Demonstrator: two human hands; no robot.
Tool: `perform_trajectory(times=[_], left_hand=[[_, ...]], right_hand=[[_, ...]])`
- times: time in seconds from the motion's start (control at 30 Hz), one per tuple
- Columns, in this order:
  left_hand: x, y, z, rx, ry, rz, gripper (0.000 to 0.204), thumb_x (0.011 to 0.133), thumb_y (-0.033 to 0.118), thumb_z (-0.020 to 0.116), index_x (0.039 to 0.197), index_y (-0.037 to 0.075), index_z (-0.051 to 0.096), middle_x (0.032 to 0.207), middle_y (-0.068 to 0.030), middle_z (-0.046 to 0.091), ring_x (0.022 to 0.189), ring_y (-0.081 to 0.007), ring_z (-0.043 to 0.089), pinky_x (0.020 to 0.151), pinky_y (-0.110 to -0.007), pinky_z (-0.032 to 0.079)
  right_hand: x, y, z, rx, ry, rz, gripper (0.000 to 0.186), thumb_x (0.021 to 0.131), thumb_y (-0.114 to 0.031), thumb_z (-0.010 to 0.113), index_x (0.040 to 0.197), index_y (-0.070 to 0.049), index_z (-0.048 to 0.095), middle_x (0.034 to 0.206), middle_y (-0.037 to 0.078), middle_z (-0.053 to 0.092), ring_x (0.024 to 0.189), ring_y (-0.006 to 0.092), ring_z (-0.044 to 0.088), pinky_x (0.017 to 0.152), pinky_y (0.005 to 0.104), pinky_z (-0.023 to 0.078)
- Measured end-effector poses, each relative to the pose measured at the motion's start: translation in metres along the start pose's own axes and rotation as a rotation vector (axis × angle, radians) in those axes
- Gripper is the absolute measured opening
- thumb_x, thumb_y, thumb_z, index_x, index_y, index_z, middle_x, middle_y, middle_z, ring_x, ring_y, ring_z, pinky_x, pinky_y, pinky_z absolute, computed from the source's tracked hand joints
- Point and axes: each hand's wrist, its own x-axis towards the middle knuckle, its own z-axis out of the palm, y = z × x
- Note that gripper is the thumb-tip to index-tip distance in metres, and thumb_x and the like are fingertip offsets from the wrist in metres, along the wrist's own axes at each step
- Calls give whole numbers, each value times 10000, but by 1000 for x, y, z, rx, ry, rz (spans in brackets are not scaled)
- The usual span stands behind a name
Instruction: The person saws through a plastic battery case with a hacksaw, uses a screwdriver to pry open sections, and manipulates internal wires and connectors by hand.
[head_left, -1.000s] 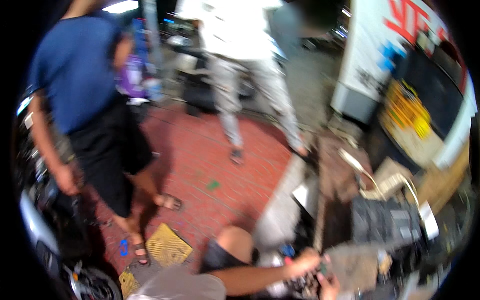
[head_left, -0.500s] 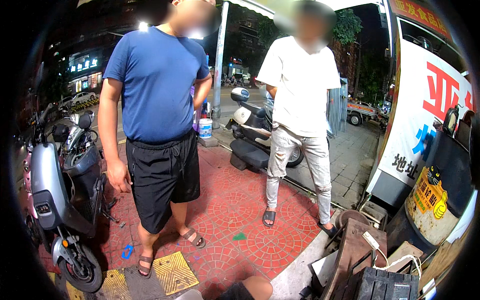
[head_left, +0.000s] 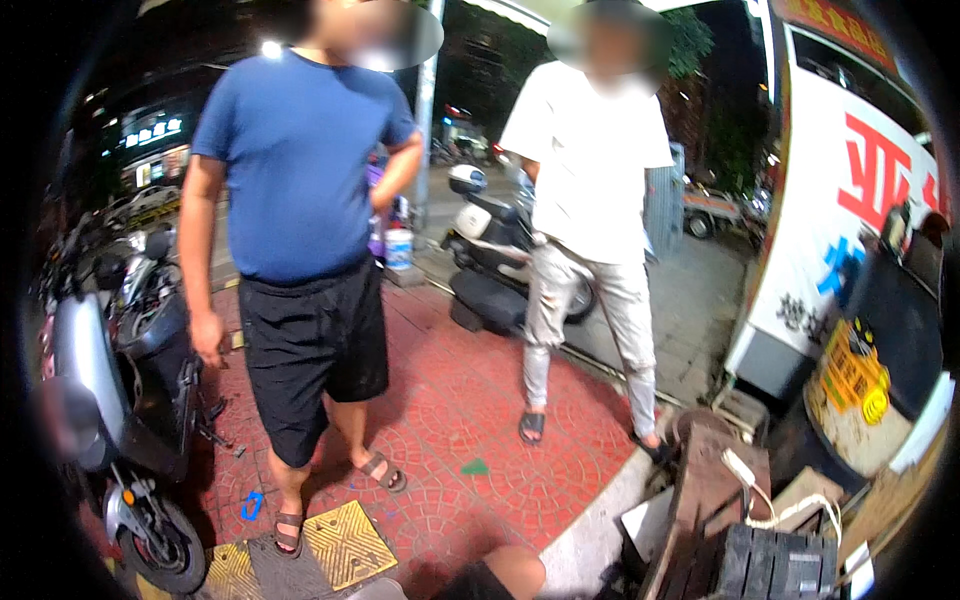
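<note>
Neither my left hand nor my right hand shows. At the lower edge a bent bare knee and dark cloth come into the picture. In front of me stand two people on red patterned paving. The one at left wears a blue T-shirt and black shorts, one arm hanging and the other bent at the hip. White T-shirt and ripped pale jeans are on the other, whose arms go behind the back.
A silver electric scooter stands at left, a white scooter farther back. Close at right are a black slatted case, a white power strip with its cord, and a dark drum. Yellow tactile tiles line the paving.
The whole view has shifted slightly, so the scene sits a little farther left, and it is now blurred. Both people stand in the same places. My hands stay out of sight.
</note>
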Motion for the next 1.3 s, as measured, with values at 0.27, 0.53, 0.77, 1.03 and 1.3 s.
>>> perform_trajectory(times=[0.27, 0.53, 0.77, 1.03, 1.3], left_hand=[[-20, -12, 25, -124, 41, -78, 344, 932, 379, 841, 919, 47, 749, 650, -12, 632, 510, -112, 566, 421, -294, 430], [-21, -12, 35, -440, -122, -155, 183, 994, 207, 757, 958, 27, 749, 644, 23, 544, 462, -103, 480, 381, -273, 319], [-30, -6, 38, -343, -72, -97, 220, 961, 218, 805, 907, 23, 718, 657, 0, 566, 468, -101, 481, 404, -285, 350], [-19, -11, 26, -529, -165, -188, 201, 1007, 207, 736, 996, 7, 723, 654, 11, 513, 479, -113, 448, 403, -288, 350], [-20, -11, 40, -379, -34, -90, 218, 986, 212, 780, 863, 49, 706, 672, 20, 578, 536, -81, 524, 430, -275, 378]], right_hand=[[2, -12, 47, -314, 283, -444, 370, 851, -132, 872, 1006, -1, 562, 833, 75, 661, 760, 163, 583, 653, 355, 503], [-18, -39, 16, 111, -35, 139, 321, 948, -230, 793, 1052, 25, 628, 785, 90, 730, 671, 166, 647, 602, 315, 483], [-14, -22, 44, -334, 294, -361, 259, 972, -165, 774, 1045, 36, 627, 888, 117, 750, 802, 216, 724, 713, 333, 554], [-14, -48, 26, 79, -55, 177, 128, 1015, -97, 712, 1012, 1, 630, 828, 76, 702, 726, 82, 621, 596, 256, 479], [-3, -13, 43, -402, 283, -447, 219, 985, -173, 771, 997, -11, 623, 771, 46, 670, 653, 94, 574, 562, 264, 461]])
